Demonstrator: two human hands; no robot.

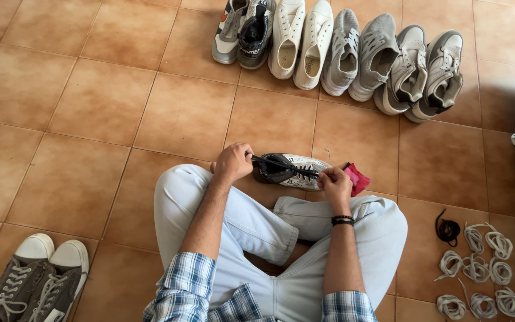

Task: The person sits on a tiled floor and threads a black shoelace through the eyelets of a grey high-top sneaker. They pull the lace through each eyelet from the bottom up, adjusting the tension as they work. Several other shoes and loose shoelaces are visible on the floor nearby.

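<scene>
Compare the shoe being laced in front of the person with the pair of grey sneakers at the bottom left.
The shoe in the hands is single, lying on its side before the crossed legs; the grey sneakers are a pair, side by side, soles down. The shoe has a dark lace, pulled taut by the left hand while the right hand holds it; the grey sneakers carry white laces and are untouched. Both rest on the tiled floor.

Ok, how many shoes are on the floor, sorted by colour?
White leather sneakers: 2
Grey and dark sneakers in the far row: 6
Dark grey canvas sneakers with white toe caps: 2
Black-and-white sneaker with black lace: 1
Total: 11
</scene>
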